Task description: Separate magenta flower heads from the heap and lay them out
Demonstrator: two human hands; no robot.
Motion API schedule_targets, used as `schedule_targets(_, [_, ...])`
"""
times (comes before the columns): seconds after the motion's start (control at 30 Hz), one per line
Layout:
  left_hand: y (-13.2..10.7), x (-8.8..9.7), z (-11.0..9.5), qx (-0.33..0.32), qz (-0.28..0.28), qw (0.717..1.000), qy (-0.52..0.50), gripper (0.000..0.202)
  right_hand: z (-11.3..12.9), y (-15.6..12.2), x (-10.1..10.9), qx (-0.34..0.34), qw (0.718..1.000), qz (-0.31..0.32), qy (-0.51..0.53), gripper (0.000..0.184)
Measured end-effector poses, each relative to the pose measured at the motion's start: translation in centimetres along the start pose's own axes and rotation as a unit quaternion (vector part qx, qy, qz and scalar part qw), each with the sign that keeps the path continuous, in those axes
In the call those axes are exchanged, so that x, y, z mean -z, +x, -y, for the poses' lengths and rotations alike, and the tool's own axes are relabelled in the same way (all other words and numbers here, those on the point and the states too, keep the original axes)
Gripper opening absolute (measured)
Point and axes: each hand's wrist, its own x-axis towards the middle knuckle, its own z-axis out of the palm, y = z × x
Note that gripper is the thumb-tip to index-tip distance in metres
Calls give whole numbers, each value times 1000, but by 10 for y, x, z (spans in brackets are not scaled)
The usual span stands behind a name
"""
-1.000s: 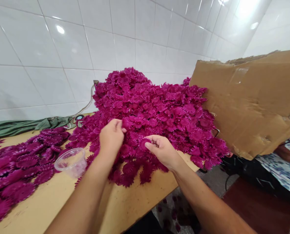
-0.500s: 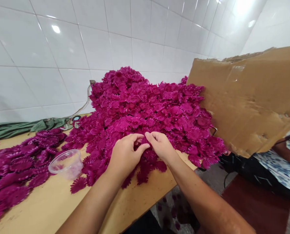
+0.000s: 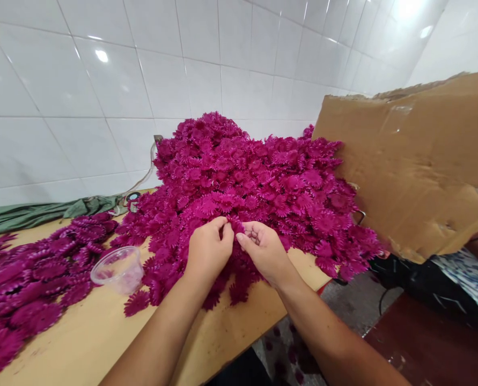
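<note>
A tall heap of magenta fabric flower heads (image 3: 247, 177) covers the far side of a tan wooden table (image 3: 81, 338). My left hand (image 3: 208, 252) and my right hand (image 3: 263, 249) meet at the heap's front edge, fingertips pinched together on one magenta flower head (image 3: 234, 225) between them. Both hands are closed around it, and the fingers hide most of the piece. Loose flower heads (image 3: 136, 301) lie just left of my left forearm.
A clear plastic cup (image 3: 118, 268) lies tipped on the table to the left, beside a flatter spread of flower heads (image 3: 33, 273). A large cardboard sheet (image 3: 416, 161) leans at the right. Green cloth (image 3: 41, 212) and a cable run along the white tiled wall. Another person's patterned clothing (image 3: 468, 273) shows at far right.
My left hand came down from the heap and to the right, joining my right hand. Both now pinch the same flower head; the fingers have drawn closer together since half a second ago.
</note>
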Motion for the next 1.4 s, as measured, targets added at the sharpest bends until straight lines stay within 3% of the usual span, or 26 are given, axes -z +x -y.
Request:
schedule_targets(0.17, [28,17,22,85,-70,984,-140,24,0,-2,2,-11,1000,2,2,15])
schedule_targets(0.27, [35,29,38,51,-112,991,-51,34,-3,0,12,-34,999,-7,-21,16])
schedule_targets(0.37, [26,34,39,-13,-132,990,38,43,-4,4,17,-27,998,-16,-52,21])
schedule_targets(0.43, [15,32,30,-47,-104,993,19,34,-4,6,16,-2,996,-18,-90,24])
schedule_targets(0.5, [4,29,18,-83,-43,995,-19,25,-4,8,13,16,992,-12,-122,28])
schedule_targets(0.63, [-9,20,2,-113,45,992,-27,21,-5,11,8,15,991,-11,-130,35])
schedule_targets(0.8, [-10,18,-2,-95,69,993,-10,27,-2,11,6,24,992,-22,-126,35])
schedule_targets(0.93, [-8,22,-3,-74,94,993,-1,32,3,7,3,44,992,8,-118,26])
schedule_targets(1.1, [-6,20,2,-103,47,993,31,28,6,3,3,10,998,46,-48,23])
schedule_targets(1.2, [-3,16,5,-53,9,998,12,25,6,1,1,-5,998,50,-33,21])
schedule_targets(1.27, [4,15,8,5,-9,998,-55,22,6,-2,-2,4,998,38,-40,20])
schedule_targets(1.33, [17,18,16,73,-57,981,-170,22,5,-5,-4,16,998,34,-59,19])
schedule_targets(1.4, [30,24,29,137,-127,944,-272,21,2,-8,-2,19,995,31,-89,19])
